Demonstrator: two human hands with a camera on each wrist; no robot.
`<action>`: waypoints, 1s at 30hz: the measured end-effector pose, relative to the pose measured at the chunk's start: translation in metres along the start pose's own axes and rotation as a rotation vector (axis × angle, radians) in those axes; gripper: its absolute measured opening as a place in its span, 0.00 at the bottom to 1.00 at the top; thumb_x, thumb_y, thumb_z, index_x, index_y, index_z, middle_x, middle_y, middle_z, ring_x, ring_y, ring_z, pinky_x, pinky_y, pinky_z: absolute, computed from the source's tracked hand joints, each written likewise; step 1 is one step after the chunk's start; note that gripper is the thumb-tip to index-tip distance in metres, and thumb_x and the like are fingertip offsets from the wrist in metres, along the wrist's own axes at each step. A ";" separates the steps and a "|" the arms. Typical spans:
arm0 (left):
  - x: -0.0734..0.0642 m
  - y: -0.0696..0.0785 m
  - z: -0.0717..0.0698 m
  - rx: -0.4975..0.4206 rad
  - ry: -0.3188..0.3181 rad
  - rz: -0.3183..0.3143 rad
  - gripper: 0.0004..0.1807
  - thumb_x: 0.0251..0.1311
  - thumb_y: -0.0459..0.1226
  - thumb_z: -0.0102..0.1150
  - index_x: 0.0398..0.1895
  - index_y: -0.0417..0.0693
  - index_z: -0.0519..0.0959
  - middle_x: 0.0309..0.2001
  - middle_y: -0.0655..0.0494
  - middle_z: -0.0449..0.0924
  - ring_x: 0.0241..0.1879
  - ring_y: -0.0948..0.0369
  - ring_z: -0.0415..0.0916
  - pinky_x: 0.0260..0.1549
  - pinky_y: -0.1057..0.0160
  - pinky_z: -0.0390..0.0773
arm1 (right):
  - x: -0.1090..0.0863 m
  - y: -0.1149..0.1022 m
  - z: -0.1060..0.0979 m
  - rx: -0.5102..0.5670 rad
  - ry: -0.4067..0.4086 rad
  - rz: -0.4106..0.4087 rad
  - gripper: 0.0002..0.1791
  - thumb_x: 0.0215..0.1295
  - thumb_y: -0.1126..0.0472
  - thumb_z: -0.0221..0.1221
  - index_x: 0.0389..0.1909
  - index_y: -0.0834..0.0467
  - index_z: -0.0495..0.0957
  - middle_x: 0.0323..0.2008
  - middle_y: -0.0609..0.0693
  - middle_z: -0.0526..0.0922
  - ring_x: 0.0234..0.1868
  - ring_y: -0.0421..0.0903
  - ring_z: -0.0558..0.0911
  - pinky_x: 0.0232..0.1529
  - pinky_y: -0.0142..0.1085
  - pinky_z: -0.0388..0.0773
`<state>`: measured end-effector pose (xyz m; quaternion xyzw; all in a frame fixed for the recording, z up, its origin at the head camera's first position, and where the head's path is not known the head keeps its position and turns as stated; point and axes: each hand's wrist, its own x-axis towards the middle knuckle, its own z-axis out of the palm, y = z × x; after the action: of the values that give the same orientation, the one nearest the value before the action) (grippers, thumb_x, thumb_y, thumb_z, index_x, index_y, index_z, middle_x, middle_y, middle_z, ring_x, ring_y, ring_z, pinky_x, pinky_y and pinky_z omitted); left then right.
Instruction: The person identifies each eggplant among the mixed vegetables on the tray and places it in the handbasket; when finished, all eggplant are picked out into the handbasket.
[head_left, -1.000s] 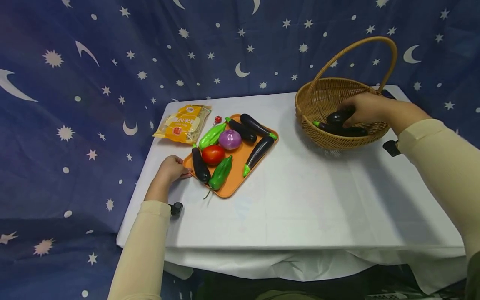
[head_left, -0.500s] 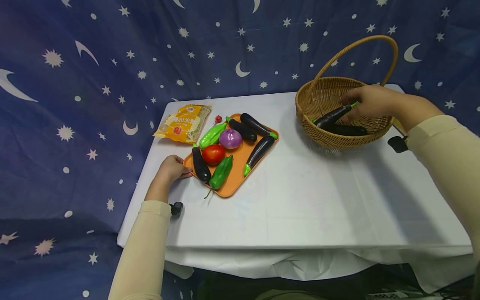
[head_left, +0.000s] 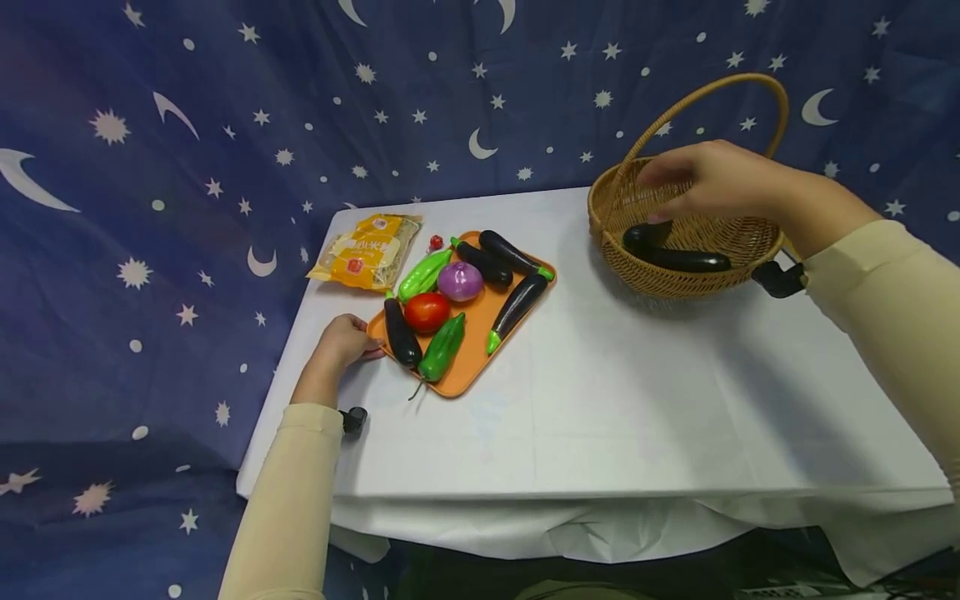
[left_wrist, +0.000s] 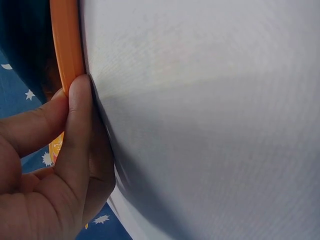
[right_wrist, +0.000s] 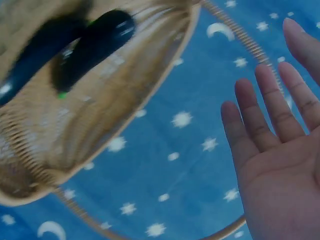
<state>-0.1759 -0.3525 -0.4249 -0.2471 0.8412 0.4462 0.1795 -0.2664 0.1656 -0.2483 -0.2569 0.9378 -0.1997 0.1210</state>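
Note:
My left hand (head_left: 347, 340) pinches the near-left rim of the orange tray (head_left: 468, 367); the left wrist view shows thumb and fingers on that tray edge. On the tray lie several dark eggplants (head_left: 517, 312), a purple onion (head_left: 460, 282), a tomato (head_left: 427, 312), a light green pepper (head_left: 425, 273) and a dark green pepper (head_left: 442, 348). Over the wicker basket (head_left: 667, 287) hovers my right hand (head_left: 723, 183), fingers straight and holding nothing, as the right wrist view confirms. Two eggplants (right_wrist: 97, 50) rest inside the basket, one partly hidden by the hand in the head view.
A yellow food packet (head_left: 366, 252) lies at the back left of the white-covered table (head_left: 600, 400). Beside it is a small red item (head_left: 436, 242). The basket's tall handle (head_left: 712, 83) arches up beside my right hand. A starry blue curtain (head_left: 450, 100) hangs behind.
My right hand has let go of an eggplant inside the basket and risen up and to the left. The left hand stays on the tray rim.

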 end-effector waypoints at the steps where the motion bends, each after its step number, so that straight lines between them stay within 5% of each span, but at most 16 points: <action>1: 0.000 -0.001 -0.001 -0.009 -0.001 -0.002 0.22 0.65 0.28 0.63 0.57 0.33 0.66 0.47 0.39 0.72 0.28 0.62 0.84 0.37 0.65 0.86 | 0.002 -0.008 0.000 0.001 -0.004 -0.018 0.37 0.63 0.44 0.68 0.68 0.56 0.71 0.66 0.56 0.74 0.69 0.58 0.69 0.67 0.58 0.68; 15: -0.001 -0.001 0.002 -0.012 0.015 -0.006 0.20 0.64 0.27 0.64 0.55 0.34 0.67 0.46 0.39 0.73 0.26 0.62 0.83 0.34 0.66 0.86 | 0.045 -0.089 0.020 -0.038 -0.060 -0.227 0.31 0.61 0.51 0.71 0.64 0.53 0.75 0.64 0.51 0.76 0.68 0.52 0.71 0.68 0.53 0.69; 30: -0.001 -0.001 0.002 -0.012 0.033 0.002 0.21 0.63 0.27 0.65 0.54 0.34 0.67 0.46 0.39 0.73 0.26 0.62 0.83 0.34 0.67 0.86 | 0.093 -0.137 0.072 0.013 -0.134 -0.339 0.28 0.62 0.56 0.70 0.64 0.51 0.76 0.61 0.47 0.78 0.65 0.48 0.71 0.68 0.49 0.70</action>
<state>-0.1746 -0.3515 -0.4265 -0.2549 0.8416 0.4473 0.1636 -0.2611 -0.0138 -0.2639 -0.4234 0.8695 -0.2058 0.1497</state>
